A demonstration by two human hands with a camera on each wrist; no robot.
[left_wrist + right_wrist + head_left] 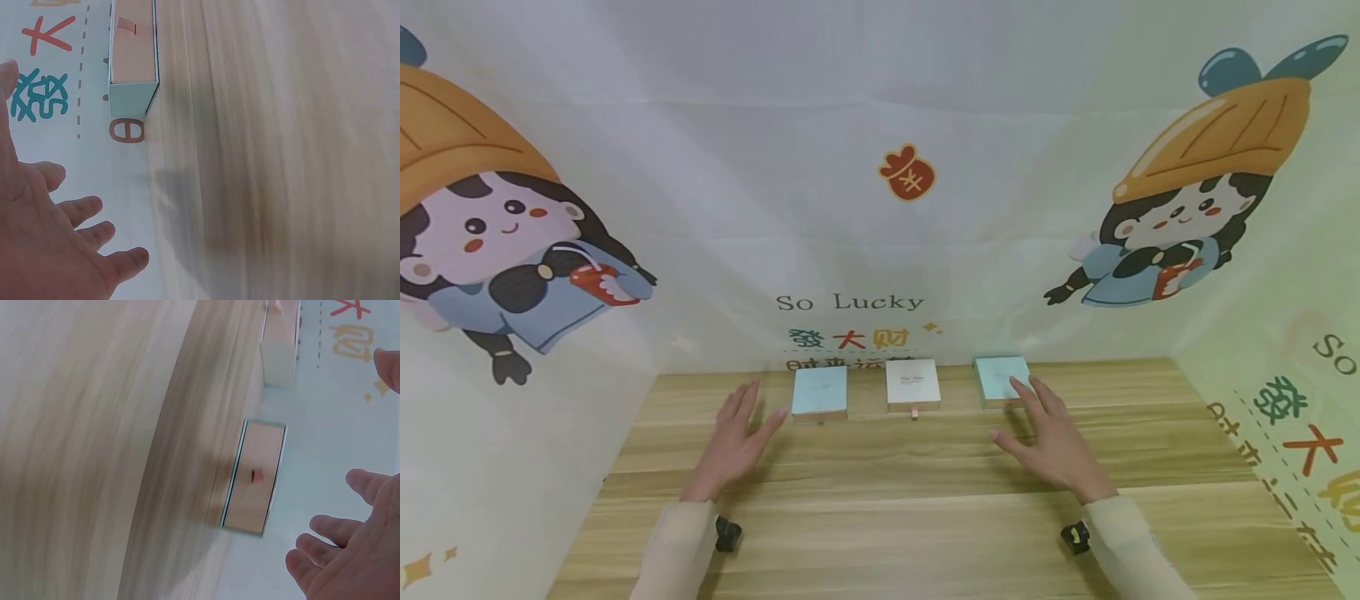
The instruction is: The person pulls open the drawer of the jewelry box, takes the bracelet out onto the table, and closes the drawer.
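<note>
Three small flat boxes stand in a row at the back of the wooden table: a pale blue box (820,390) on the left, a white box (912,382) in the middle, a mint-green box (996,379) on the right. Pink drawer fronts with small pull tabs show in the wrist views, on the left box (132,47) and the right box (255,478). My left hand (733,442) hovers beside the blue box, fingers spread, holding nothing. Over the front of the mint-green box reach the fingers of my right hand (1048,437); they are spread and hold nothing.
A white printed cloth (850,167) rises directly behind the boxes and wraps both sides. The wooden tabletop (895,517) extends in front of them. Small black devices (727,534) sit at both wrists.
</note>
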